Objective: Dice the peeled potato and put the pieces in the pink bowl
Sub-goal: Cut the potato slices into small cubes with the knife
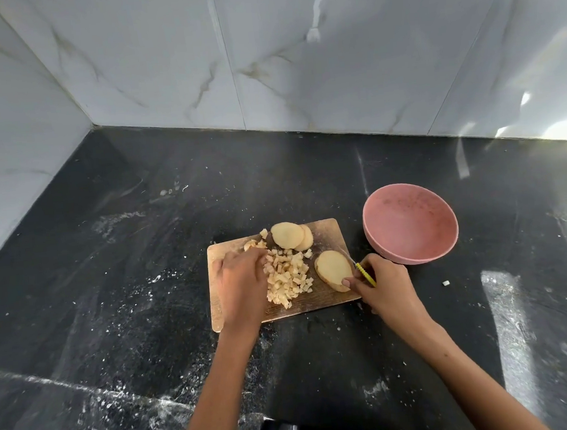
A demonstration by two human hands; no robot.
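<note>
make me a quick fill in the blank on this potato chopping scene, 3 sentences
1. The pink bowl holds ____ potato pieces so far.
2. The heap of diced potato lies on the wooden ____.
3. The knife with the yellow handle is held in the ____ hand, whose fingertip touches a potato slice.

Missing words: no; cutting board; right

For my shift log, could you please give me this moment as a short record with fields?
board: wooden, on the dark counter
dice: pile mid-board
slices: two at the far edge, one nearer
bowl: pink, right of board, holds no potato
left hand: at the pile
right hand: grips a knife
</note>
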